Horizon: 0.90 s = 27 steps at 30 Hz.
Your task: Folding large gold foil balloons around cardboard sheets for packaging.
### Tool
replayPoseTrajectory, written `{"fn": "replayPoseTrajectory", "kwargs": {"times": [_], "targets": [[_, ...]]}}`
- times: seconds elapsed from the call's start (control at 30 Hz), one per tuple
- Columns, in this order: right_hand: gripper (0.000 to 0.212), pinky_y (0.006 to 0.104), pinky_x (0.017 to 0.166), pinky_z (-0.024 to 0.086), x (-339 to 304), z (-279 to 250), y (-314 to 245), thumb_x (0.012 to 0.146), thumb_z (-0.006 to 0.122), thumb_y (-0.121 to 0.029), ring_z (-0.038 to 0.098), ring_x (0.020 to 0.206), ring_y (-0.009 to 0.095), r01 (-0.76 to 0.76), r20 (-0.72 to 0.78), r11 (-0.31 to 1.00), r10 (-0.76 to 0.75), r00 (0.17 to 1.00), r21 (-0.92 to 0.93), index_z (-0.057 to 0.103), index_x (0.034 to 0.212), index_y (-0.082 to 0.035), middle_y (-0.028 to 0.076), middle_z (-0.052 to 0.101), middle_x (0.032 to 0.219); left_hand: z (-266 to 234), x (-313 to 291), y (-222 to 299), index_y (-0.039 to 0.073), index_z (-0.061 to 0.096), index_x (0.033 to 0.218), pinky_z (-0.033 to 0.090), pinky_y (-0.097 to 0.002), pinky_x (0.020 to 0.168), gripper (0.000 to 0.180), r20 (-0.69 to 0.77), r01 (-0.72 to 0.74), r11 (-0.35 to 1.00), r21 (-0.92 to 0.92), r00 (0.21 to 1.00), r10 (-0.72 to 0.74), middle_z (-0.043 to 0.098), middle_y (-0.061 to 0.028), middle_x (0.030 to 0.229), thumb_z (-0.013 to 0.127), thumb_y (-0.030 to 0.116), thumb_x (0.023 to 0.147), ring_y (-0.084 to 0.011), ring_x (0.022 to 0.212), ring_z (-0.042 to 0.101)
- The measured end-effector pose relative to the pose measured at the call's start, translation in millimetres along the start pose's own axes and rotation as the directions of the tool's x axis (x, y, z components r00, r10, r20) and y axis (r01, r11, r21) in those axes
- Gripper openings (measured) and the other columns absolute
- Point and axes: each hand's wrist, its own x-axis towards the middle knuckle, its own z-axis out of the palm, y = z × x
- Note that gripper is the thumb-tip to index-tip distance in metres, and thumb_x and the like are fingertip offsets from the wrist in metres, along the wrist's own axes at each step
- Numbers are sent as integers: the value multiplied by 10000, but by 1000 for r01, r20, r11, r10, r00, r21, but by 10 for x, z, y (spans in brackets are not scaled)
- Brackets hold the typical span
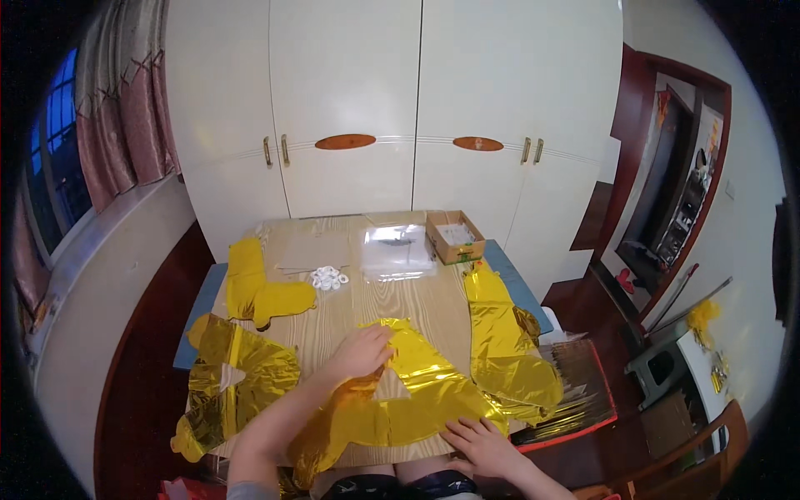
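Observation:
A flat, uninflated gold foil balloon (429, 417) with a triangular opening lies in front of me at the table's near edge. My left hand (364, 352) rests on its upper left part, fingers stretched over the foil. Near its lower right corner, my right hand (482, 446) lies flat with the fingers spread. More flat foil balloons surround it: one (258, 292) at the far left, another (237, 387) at the near left with a small opening, and gold foil (504, 350) along the right side.
On the wood-patterned table (333, 312) are a pile of small white rings (327, 279), clear plastic bags (398, 254) and an open cardboard box (454, 237). A red-edged bundle of shiny foil (575, 392) sits beyond the right edge. White cupboards (350, 75) stand behind.

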Motion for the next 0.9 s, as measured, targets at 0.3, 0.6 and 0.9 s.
{"fn": "replayPoseTrajectory", "kwargs": {"times": [0.3,0.6,0.9], "targets": [[740,493,1117,273,39,27,-124,864,620,-439,300,1382,359,-82,83,995,78,993,47,344,1470,-116,144,345,1501,291,1162,-243,81,575,1240,340,-476,1076,397,42,99,954,282,992,-115,526,-89,1368,464,296,925,-278,1307,449],[727,495,1116,264,111,-24,-76,859,633,-426,318,1368,362,-39,81,999,36,996,34,376,1446,-85,154,378,1475,435,844,-1135,52,590,1203,376,-470,1049,374,23,197,967,160,979,-204,582,-122,1257,523,202,867,-269,1233,502],[714,542,1054,332,319,75,-10,880,518,-592,421,1307,337,-10,-35,999,8,999,-38,439,1400,-110,121,459,1414,82,512,-1403,3,566,1222,320,-478,1094,421,29,215,960,181,974,-224,551,-130,1300,551,157,830,-278,1261,469]]}}
